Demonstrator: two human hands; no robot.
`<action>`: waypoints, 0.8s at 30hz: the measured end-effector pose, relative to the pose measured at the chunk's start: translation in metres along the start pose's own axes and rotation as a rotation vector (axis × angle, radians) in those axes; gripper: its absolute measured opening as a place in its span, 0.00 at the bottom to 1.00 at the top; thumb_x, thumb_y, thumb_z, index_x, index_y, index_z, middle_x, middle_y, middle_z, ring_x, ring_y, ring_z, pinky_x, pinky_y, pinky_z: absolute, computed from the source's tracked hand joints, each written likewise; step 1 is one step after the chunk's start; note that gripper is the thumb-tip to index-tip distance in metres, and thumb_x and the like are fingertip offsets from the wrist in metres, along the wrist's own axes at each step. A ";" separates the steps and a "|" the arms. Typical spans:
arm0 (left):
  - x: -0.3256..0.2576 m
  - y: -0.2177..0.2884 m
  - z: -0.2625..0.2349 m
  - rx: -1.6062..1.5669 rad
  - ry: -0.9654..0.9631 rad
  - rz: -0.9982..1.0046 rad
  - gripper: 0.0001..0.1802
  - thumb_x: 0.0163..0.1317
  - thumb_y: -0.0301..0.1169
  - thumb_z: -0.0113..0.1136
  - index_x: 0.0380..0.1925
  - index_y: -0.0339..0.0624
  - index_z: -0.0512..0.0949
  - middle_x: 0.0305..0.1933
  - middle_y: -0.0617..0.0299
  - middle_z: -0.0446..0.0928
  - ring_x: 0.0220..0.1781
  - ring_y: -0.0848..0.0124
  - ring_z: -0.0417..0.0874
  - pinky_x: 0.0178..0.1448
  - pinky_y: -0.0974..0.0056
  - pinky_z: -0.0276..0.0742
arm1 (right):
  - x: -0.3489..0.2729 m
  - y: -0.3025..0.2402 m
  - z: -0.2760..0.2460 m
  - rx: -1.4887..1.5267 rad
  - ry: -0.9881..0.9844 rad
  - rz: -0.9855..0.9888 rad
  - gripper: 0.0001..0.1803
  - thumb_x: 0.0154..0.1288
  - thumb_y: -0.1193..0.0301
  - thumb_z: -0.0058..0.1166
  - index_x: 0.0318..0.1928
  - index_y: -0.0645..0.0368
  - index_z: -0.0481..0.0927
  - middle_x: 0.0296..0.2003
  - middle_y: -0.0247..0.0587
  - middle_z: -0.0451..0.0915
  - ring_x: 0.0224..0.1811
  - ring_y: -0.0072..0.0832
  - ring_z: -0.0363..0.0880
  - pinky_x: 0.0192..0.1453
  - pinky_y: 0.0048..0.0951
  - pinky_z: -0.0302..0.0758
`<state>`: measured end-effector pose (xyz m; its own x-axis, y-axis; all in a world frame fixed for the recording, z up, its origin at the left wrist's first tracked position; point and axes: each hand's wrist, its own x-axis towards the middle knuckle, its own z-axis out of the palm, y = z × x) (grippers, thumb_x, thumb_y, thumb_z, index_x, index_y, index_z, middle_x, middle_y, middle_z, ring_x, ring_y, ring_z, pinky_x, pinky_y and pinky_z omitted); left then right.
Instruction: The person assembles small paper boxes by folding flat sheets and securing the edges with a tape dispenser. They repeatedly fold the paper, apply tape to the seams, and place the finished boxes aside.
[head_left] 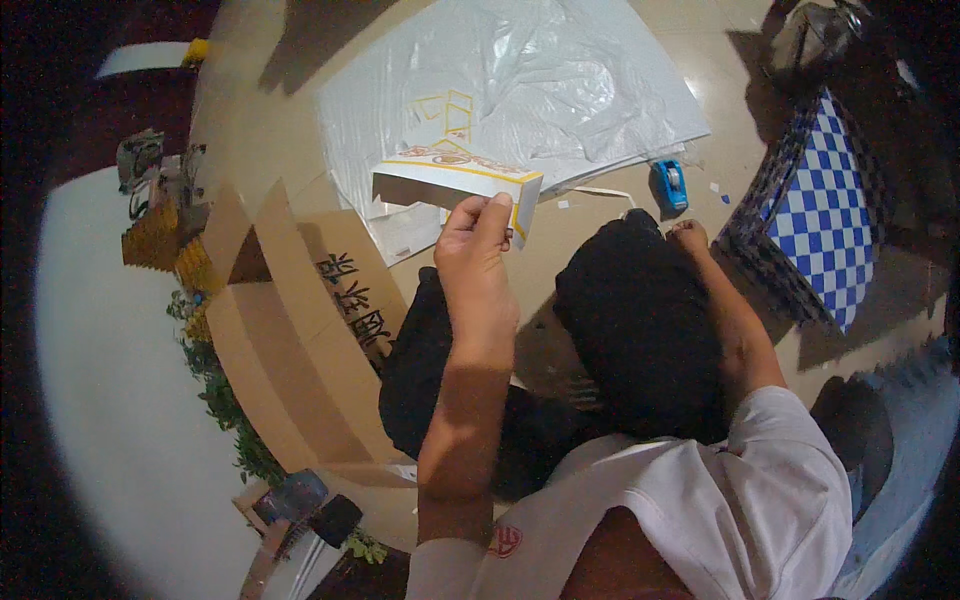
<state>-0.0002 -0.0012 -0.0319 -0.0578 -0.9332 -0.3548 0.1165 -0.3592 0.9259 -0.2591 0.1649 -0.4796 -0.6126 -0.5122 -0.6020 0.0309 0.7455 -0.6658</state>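
Note:
My left hand [478, 232] is raised over the floor, its thumb and fingers pinching one end of a small white paper box [525, 190]. Yellow lines edge the box and orange-red print covers its top; its near long side looks open, dark inside. Beside my raised right knee, my right hand [688, 236] has its fingers curled in. The knee hides part of that hand, and what it holds, if anything, cannot be made out. Just beyond it lies a blue tape dispenser [670, 185] on the floor.
Wrinkled white plastic sheeting [560, 70] covers a flat stack ahead. At left stands an open brown cardboard box [290, 370] with black handwriting on a flap. A blue-and-white checkered stack [825, 215] is at right. Small paper scraps [564, 204] lie near the dispenser.

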 end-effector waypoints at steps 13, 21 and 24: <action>-0.010 0.024 0.003 0.052 0.035 0.360 0.07 0.60 0.26 0.64 0.28 0.34 0.77 0.27 0.69 0.74 0.29 0.82 0.70 0.35 0.74 0.67 | -0.277 -0.419 -0.063 0.523 -0.684 -0.941 0.30 0.65 0.77 0.56 0.66 0.54 0.64 0.33 0.32 0.74 0.37 0.17 0.73 0.45 0.19 0.72; -0.031 0.044 -0.009 0.160 0.051 0.566 0.06 0.57 0.25 0.64 0.27 0.33 0.77 0.28 0.66 0.75 0.28 0.79 0.70 0.34 0.71 0.68 | -0.316 -0.431 -0.054 0.483 -0.627 -0.961 0.27 0.65 0.76 0.57 0.64 0.56 0.66 0.33 0.32 0.74 0.37 0.17 0.74 0.44 0.20 0.72; -0.038 0.050 -0.015 0.239 0.065 0.661 0.06 0.56 0.25 0.64 0.27 0.33 0.78 0.27 0.64 0.75 0.28 0.77 0.71 0.34 0.70 0.69 | -0.325 -0.433 -0.053 0.446 -0.595 -0.989 0.24 0.65 0.76 0.56 0.61 0.58 0.68 0.33 0.32 0.75 0.37 0.17 0.74 0.44 0.20 0.72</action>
<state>0.0228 0.0161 0.0261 0.0101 -0.9564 0.2917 -0.1143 0.2887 0.9506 -0.1156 0.0311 0.0275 -0.0752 -0.9736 0.2156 0.0966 -0.2223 -0.9702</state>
